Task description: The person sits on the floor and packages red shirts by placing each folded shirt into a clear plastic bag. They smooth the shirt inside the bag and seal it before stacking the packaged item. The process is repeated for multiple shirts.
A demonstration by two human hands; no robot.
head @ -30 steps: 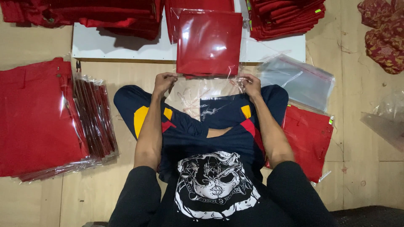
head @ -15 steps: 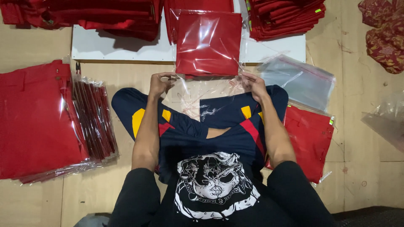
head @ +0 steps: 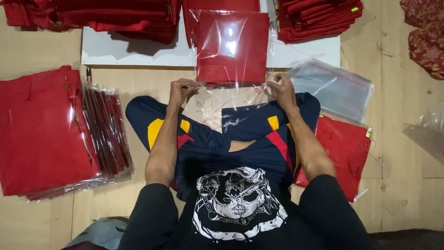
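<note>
A folded red garment (head: 231, 48) lies inside a clear plastic bag (head: 231, 99) on the wooden floor in front of my crossed legs. My left hand (head: 181, 90) pinches the bag's open flap at its lower left corner. My right hand (head: 280, 89) pinches the flap at the lower right corner. The loose flap stretches between both hands, below the garment's bottom edge.
A row of bagged red garments (head: 104, 129) and a red stack (head: 39, 129) lie at my left. Empty clear bags (head: 333, 88) and a bagged red garment (head: 342, 148) lie at my right. Red piles (head: 319, 14) rest on a white board (head: 138, 51) beyond.
Both hands have shifted slightly along the bag's lower edge, and the bagged garment has slid a little farther from me.
</note>
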